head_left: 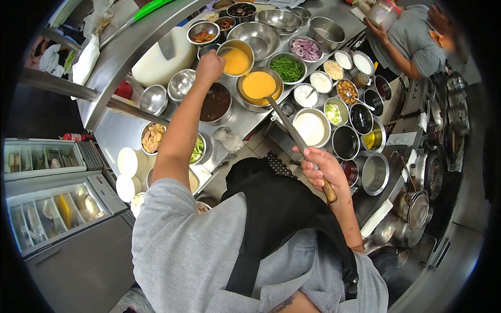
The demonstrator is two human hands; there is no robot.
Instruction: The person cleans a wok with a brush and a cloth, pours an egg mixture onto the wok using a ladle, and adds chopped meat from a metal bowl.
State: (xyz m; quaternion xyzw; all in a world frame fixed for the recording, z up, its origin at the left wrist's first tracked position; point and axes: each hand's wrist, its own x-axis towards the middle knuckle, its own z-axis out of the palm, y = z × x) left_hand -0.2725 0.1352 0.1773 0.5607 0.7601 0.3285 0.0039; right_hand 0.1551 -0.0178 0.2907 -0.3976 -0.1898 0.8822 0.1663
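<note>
My left hand [210,65] is closed on the rim of a metal bowl [237,61] of yellow liquid that looks like beaten egg. That bowl leans towards a second metal container [255,107] beside it. In my right hand [323,169] is a ladle [292,133] with a long metal shaft and a wooden end. Its head is over the second container, where more yellow liquid [259,85] shows; how much of that lies in the ladle I cannot tell. A pot of dark liquid [216,103] stands under my left forearm.
Green beans [287,68], sliced red onion [306,49] and an empty metal bowl [254,40] crowd the counter. Sauce pots, including a creamy white one [311,128], stand near my right hand. Overhead runs a steel shelf [122,49]. A co-worker [412,41] stands far right.
</note>
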